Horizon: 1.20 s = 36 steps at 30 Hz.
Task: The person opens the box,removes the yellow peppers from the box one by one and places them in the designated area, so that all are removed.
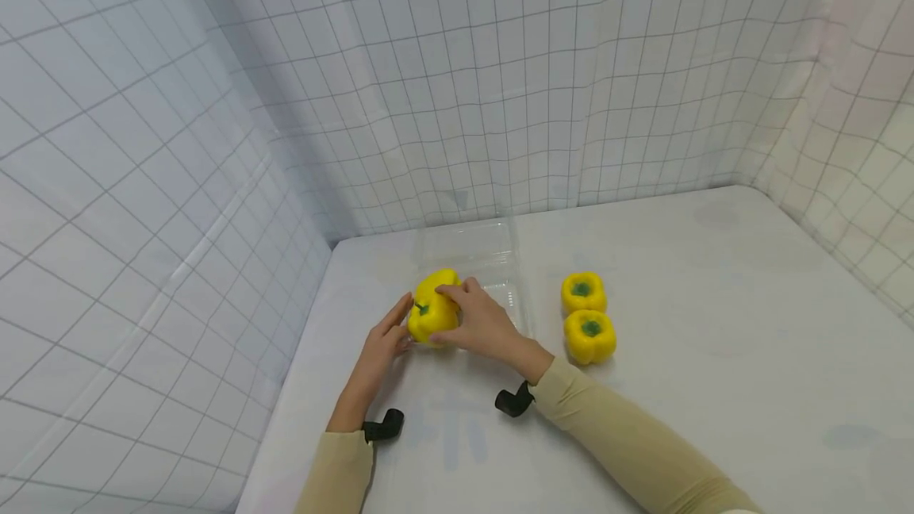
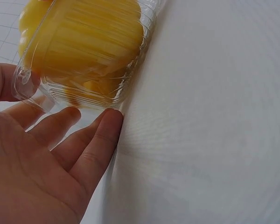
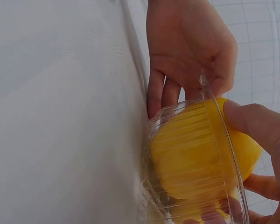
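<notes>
A yellow bell pepper (image 1: 426,325) with a green stem sits in the left front of a clear plastic clamshell container (image 1: 505,293). My right hand (image 1: 485,325) grips this pepper, thumb on its near side and fingers on its far side. Just behind it, more yellow pepper (image 1: 437,282) shows, partly covered by those fingers. My left hand (image 1: 383,343) holds the container's left front corner, its thumb at the rim and fingertips (image 2: 113,120) against the ribbed outer wall. In the right wrist view, the gripped pepper (image 3: 191,158) stands partly above the rim.
Two more yellow bell peppers, a back one (image 1: 583,292) and a front one (image 1: 589,336), stand right of the container. The clear lid (image 1: 467,241) lies folded open toward the back. White cloth covers the table (image 1: 700,324); gridded curtains (image 1: 500,86) surround it.
</notes>
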Each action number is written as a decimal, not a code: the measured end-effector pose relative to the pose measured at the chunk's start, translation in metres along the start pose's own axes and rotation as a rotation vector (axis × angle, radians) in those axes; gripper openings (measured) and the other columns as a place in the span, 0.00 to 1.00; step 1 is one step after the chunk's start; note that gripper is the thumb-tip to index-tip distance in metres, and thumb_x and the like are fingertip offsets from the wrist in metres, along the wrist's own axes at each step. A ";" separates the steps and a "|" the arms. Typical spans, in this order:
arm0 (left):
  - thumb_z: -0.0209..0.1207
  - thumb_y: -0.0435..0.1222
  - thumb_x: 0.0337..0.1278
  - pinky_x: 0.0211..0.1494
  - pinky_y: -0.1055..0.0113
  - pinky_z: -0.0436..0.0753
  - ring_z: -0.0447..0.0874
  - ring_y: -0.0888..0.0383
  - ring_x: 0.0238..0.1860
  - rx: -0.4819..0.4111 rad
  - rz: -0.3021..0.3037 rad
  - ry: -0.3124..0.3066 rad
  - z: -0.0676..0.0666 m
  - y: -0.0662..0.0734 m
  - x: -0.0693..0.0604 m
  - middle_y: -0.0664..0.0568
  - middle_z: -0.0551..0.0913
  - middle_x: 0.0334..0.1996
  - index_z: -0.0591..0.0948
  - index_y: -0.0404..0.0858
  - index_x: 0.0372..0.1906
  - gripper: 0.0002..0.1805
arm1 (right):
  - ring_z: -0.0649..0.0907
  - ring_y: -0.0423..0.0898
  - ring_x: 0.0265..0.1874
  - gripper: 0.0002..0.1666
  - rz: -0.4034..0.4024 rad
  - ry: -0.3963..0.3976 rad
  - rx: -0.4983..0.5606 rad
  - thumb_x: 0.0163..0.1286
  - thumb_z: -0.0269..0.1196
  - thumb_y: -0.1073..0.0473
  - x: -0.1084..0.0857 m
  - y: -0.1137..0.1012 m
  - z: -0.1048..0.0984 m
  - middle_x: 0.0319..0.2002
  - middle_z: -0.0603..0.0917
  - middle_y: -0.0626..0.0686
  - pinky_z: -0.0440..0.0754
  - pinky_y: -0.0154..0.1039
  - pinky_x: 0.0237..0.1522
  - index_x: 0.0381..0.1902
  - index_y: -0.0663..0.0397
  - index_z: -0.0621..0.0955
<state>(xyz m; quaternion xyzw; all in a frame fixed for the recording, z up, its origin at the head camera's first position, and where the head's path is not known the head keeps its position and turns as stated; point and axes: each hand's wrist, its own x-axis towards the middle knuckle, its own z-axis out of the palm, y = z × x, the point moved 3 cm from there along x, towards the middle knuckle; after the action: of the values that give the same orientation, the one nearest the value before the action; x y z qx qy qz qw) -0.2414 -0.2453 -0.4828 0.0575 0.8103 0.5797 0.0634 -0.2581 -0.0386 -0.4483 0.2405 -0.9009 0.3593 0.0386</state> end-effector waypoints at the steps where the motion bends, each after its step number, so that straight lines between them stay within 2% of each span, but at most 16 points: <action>1: 0.47 0.40 0.72 0.68 0.50 0.72 0.62 0.55 0.74 0.000 0.001 -0.001 0.000 0.000 0.000 0.63 0.60 0.76 0.59 0.57 0.80 0.33 | 0.75 0.43 0.38 0.49 0.006 -0.004 -0.006 0.52 0.76 0.35 0.000 0.000 0.000 0.45 0.70 0.49 0.78 0.35 0.35 0.69 0.46 0.75; 13: 0.46 0.39 0.72 0.66 0.51 0.75 0.63 0.54 0.73 0.005 0.016 0.000 0.000 0.002 0.001 0.62 0.60 0.76 0.58 0.56 0.80 0.33 | 0.75 0.43 0.38 0.49 0.004 0.008 -0.022 0.51 0.76 0.33 0.002 0.001 0.002 0.44 0.70 0.48 0.78 0.34 0.35 0.67 0.44 0.76; 21: 0.47 0.41 0.73 0.65 0.50 0.76 0.65 0.52 0.72 0.007 0.000 0.009 -0.001 0.002 0.001 0.61 0.59 0.76 0.59 0.57 0.80 0.33 | 0.76 0.43 0.39 0.49 0.011 0.026 0.050 0.50 0.78 0.36 0.001 0.002 -0.001 0.46 0.71 0.49 0.79 0.35 0.37 0.68 0.43 0.76; 29: 0.47 0.41 0.73 0.64 0.51 0.77 0.66 0.52 0.71 0.008 -0.012 0.015 0.000 0.000 0.001 0.62 0.60 0.76 0.59 0.57 0.79 0.33 | 0.79 0.47 0.44 0.47 0.011 0.030 0.076 0.52 0.78 0.37 0.000 0.001 -0.002 0.46 0.71 0.49 0.81 0.37 0.41 0.68 0.44 0.75; 36: 0.46 0.41 0.73 0.63 0.51 0.78 0.69 0.49 0.69 0.011 0.000 0.017 0.000 -0.001 0.001 0.59 0.60 0.77 0.60 0.58 0.79 0.32 | 0.80 0.46 0.45 0.48 -0.002 0.053 0.078 0.52 0.78 0.39 -0.002 -0.004 -0.008 0.47 0.73 0.50 0.82 0.37 0.42 0.68 0.45 0.74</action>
<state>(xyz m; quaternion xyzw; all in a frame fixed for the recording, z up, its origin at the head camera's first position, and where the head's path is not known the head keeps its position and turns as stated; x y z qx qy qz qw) -0.2422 -0.2451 -0.4839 0.0529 0.8139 0.5758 0.0565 -0.2553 -0.0350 -0.4398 0.2333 -0.8846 0.4003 0.0534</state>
